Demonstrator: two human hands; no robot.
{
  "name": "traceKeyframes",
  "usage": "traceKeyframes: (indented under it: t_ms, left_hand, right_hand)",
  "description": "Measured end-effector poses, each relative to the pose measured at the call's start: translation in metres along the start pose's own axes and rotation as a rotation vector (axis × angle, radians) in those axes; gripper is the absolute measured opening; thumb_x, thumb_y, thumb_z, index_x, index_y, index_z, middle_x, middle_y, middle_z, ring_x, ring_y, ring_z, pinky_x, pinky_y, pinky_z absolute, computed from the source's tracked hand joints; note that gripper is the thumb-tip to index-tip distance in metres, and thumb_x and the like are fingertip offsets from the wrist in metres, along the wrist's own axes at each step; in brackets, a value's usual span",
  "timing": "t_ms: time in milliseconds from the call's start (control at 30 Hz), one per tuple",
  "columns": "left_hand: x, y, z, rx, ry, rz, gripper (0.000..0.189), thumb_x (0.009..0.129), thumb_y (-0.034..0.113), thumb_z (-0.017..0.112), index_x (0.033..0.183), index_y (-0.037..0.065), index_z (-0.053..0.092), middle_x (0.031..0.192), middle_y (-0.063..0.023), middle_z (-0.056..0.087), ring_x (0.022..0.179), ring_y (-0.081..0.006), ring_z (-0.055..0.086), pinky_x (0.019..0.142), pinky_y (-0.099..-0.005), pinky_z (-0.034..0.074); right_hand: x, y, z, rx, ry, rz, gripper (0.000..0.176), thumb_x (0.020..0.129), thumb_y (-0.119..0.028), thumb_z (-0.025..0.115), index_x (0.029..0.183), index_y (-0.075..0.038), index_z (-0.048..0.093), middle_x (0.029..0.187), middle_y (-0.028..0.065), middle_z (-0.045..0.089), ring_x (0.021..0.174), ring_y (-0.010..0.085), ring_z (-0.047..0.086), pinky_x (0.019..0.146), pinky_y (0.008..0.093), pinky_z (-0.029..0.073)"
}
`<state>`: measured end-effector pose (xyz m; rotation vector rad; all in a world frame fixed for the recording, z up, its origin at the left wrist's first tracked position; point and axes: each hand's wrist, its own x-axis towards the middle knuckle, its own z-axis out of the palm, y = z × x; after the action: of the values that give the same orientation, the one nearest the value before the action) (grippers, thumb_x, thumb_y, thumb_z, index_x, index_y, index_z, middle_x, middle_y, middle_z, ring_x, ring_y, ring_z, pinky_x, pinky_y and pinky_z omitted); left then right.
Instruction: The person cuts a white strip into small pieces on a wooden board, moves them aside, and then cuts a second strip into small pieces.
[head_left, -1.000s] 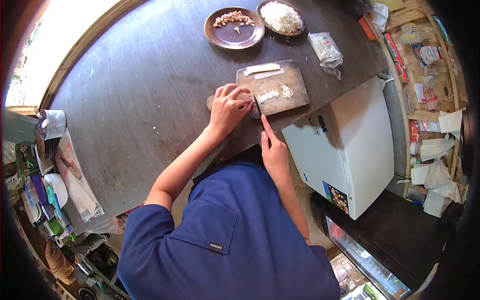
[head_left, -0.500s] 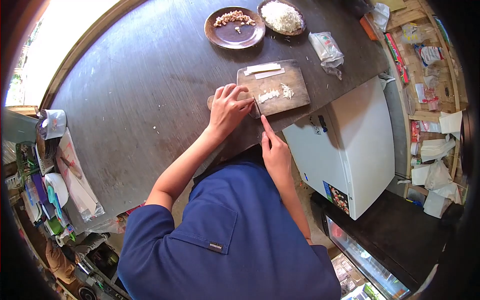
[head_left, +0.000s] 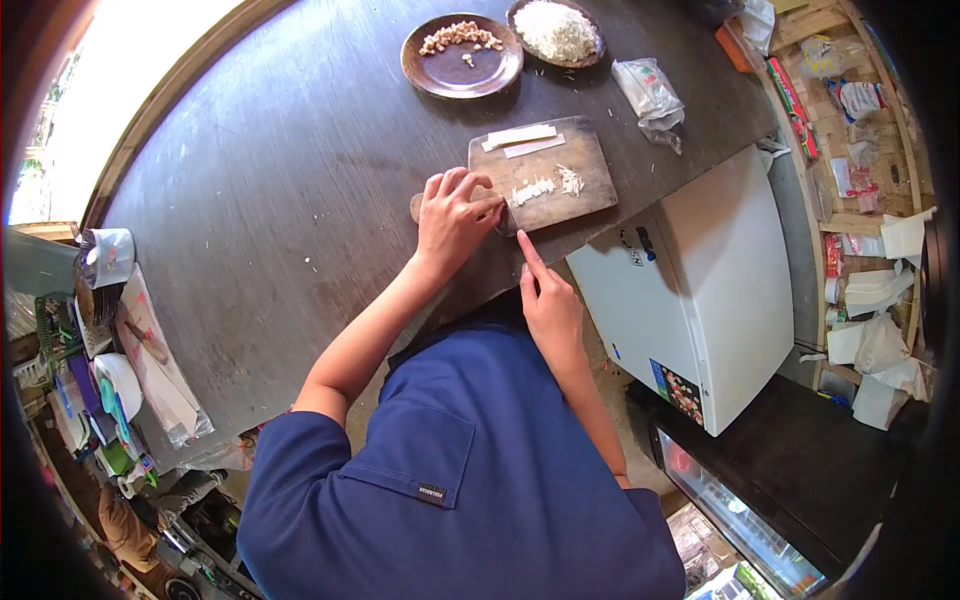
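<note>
Both hands at board (head_left: 590, 160): left hand (head_left: 452, 218) not gripping, curled fingers pressing it beside white slices (head_left: 535, 188), right hand (head_left: 548, 305) closed on knife (head_left: 508, 220), index along spine.

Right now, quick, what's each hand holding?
Left hand: fingers curled, pressing down on the cutting board; anything held is hidden.
Right hand: closed on a knife, forefinger stretched out.

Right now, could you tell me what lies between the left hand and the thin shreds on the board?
Head view: the knife beside the left hand, then a row of cut white pieces before the shreds.
</note>
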<state>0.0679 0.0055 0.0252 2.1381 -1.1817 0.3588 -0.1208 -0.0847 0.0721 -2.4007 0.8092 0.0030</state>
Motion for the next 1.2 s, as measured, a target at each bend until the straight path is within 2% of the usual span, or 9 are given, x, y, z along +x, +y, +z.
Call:
traceKeyframes:
  t_ms: [67, 367, 733, 1200]
  left_hand:
    - [-0.001, 0.002, 0.0, -0.003, -0.006, -0.016, 0.011, 0.079, 0.022, 0.085, 0.09, 0.024, 0.086, 0.11, 0.0066, 0.071, 0.115, -0.0214, 0.063, 0.099, -0.0395, 0.046]
    - [-0.007, 0.009, 0.001, -0.001, 0.026, -0.125, 0.015, 0.079, 0.025, 0.086, 0.093, 0.026, 0.088, 0.111, 0.0078, 0.073, 0.115, -0.0209, 0.061, 0.099, -0.0406, 0.044]
    - [-0.005, 0.013, -0.004, -0.077, -0.007, -0.252, 0.014, 0.079, 0.026, 0.086, 0.093, 0.025, 0.088, 0.114, 0.0087, 0.072, 0.118, -0.0204, 0.059, 0.101, -0.0412, 0.041]
    - [-0.007, 0.013, -0.004, -0.076, -0.012, -0.29, 0.014, 0.08, 0.027, 0.085, 0.093, 0.024, 0.089, 0.119, 0.0062, 0.071, 0.121, -0.023, 0.057, 0.106, -0.0432, 0.039]
  right_hand:
    - [0.007, 0.003, 0.004, 0.141, 0.035, -0.038, 0.052, 0.11, -0.028, 0.053, 0.159, -0.041, 0.049, 0.09, 0.0191, 0.071, 0.084, 0.043, 0.072, 0.076, 0.0536, 0.058]
    - [-0.001, -0.003, -0.006, 0.115, -0.034, 0.019, 0.052, 0.11, -0.028, 0.053, 0.16, -0.041, 0.048, 0.098, 0.0202, 0.074, 0.09, 0.044, 0.072, 0.078, 0.0541, 0.058]
    - [0.005, -0.003, -0.003, 0.18, -0.026, 0.0, 0.051, 0.11, -0.027, 0.053, 0.16, -0.037, 0.049, 0.1, 0.0221, 0.074, 0.091, 0.0439, 0.073, 0.077, 0.0539, 0.057]
    - [0.004, -0.008, -0.004, 0.187, -0.054, 0.038, 0.05, 0.111, -0.027, 0.053, 0.159, -0.037, 0.05, 0.097, 0.0219, 0.073, 0.091, 0.0436, 0.073, 0.078, 0.0525, 0.057]
